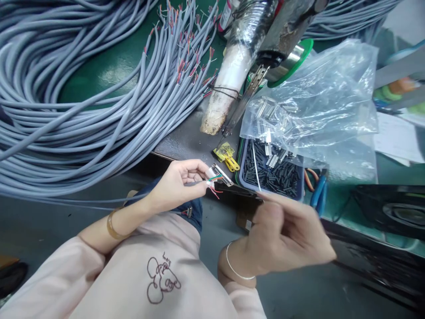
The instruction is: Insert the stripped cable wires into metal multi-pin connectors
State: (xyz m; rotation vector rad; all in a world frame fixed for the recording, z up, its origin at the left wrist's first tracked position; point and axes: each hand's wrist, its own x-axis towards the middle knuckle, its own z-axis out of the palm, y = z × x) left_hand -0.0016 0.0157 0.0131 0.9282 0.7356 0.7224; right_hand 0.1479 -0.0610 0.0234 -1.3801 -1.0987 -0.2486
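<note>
- Left hand point(182, 186): grip pinching the connector point(222, 175) with coloured wires point(215, 192), left of the tray point(302, 179).
- Right hand point(285, 235): blurred, at the tray's near side; cannot tell whether its grip holds the white strip point(256, 164).
- Pliers point(319, 192): right of the tray.
- Grey cables point(83, 128): heaped well left of it.

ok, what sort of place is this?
Probably a cable-assembly workshop: looped grey cables with stripped ends, a green-rimmed spool of silvery wire, and a metal connector with coloured wires in the left hand.
</note>
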